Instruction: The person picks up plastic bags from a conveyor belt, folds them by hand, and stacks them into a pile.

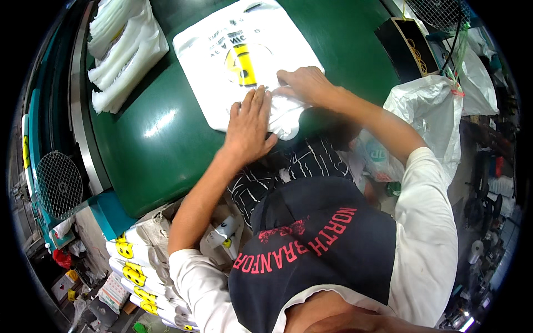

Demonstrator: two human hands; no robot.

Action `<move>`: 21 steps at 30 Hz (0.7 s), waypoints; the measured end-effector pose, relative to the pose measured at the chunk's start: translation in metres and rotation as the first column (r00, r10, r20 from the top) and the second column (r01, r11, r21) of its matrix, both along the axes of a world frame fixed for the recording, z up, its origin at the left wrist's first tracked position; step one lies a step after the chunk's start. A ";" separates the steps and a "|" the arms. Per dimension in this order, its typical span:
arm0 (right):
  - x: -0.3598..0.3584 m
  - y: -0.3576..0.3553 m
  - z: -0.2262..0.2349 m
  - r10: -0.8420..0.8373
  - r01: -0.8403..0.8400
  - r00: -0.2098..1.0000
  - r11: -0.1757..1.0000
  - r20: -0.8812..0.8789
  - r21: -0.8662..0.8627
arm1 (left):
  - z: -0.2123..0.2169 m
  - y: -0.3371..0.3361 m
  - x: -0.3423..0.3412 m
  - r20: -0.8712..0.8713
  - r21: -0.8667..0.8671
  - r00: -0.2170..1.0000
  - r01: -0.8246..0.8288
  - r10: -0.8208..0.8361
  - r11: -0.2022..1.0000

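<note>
A stack of white plastic bags with a yellow and black print lies flat on the green table. My left hand presses flat on the near edge of the stack, fingers spread. My right hand rests on the same edge just to the right, fingers bent down onto the folded white plastic. Both forearms reach in from below over my dark apron.
Bundles of plain white bags lie at the table's far left. Rolls of printed bags are stacked below the table at left. A wire fan guard stands left. A white sack and a black box sit right.
</note>
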State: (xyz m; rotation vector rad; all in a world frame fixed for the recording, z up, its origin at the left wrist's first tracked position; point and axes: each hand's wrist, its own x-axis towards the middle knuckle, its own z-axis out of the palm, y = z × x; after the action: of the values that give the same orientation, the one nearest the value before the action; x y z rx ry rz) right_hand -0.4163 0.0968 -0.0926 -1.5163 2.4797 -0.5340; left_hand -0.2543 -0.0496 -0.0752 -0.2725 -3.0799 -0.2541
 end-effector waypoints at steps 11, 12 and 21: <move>-0.060 -0.006 0.020 -0.205 0.199 0.964 0.979 0.172 0.048 | 0.037 -0.052 -0.066 -0.163 0.141 0.958 -0.215 0.237 0.966; -0.069 -0.011 0.019 -0.227 0.212 0.943 0.974 0.244 0.083 | 0.024 -0.042 -0.063 -0.330 0.170 0.937 -0.058 0.113 0.984; -0.100 0.022 0.027 -0.279 0.403 0.475 0.912 0.835 0.075 | 0.013 0.006 -0.031 0.115 0.117 0.969 0.206 -0.219 0.972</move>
State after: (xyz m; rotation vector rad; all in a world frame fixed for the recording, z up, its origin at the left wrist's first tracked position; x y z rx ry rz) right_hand -0.5164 0.1187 -0.0651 -0.4850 1.9214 -1.1834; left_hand -0.2850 -0.0440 -0.0618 -0.6069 -3.1479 -0.4553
